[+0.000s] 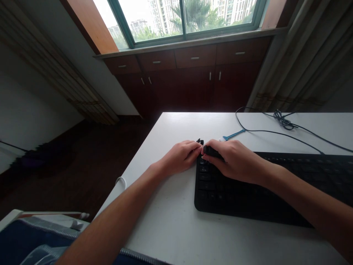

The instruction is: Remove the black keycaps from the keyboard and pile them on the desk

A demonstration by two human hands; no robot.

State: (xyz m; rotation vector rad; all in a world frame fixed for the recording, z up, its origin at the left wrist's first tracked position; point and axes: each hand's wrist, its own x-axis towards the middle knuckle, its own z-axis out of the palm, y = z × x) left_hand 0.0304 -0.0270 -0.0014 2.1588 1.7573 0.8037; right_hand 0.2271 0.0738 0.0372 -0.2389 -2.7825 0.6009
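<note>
Both hands met at the far left corner of the keyboard [264,191], on the white table [171,221]. Going from the left: dark floor, a white loop of cord [121,181] hanging at the table's near-left edge, then my forearm running up to my left hand [180,157]. It lay knuckles up on the tabletop just beside the keyboard's end, fingers curled and drawn together, fingertips [198,148] pinched at a small black piece [200,141] by the corner. Too small to say whether it was a keycap or a tool.

My right hand [234,160] came next, resting over the top-left rows of keys, closed around a dark object [211,151] gripped between thumb and fingers; what it was, I could not tell. The two hands' fingertips were touching or nearly so.

Beyond my knuckles lay a blue brush [233,135] with white bristles, apart from both hands. Further right, the black cable [275,131] looped across the table, with a bundled knot [282,120] near the far edge.

Risks, as I judged them: the small piece sat near the keyboard's corner and not far from the table's left edge, so a slipped pinch could flick it to the dark floor, where it would be hard to find. My right palm bore on the keys; leaning harder could press or dislodge them. A sweep of my right arm could catch the cable.
</note>
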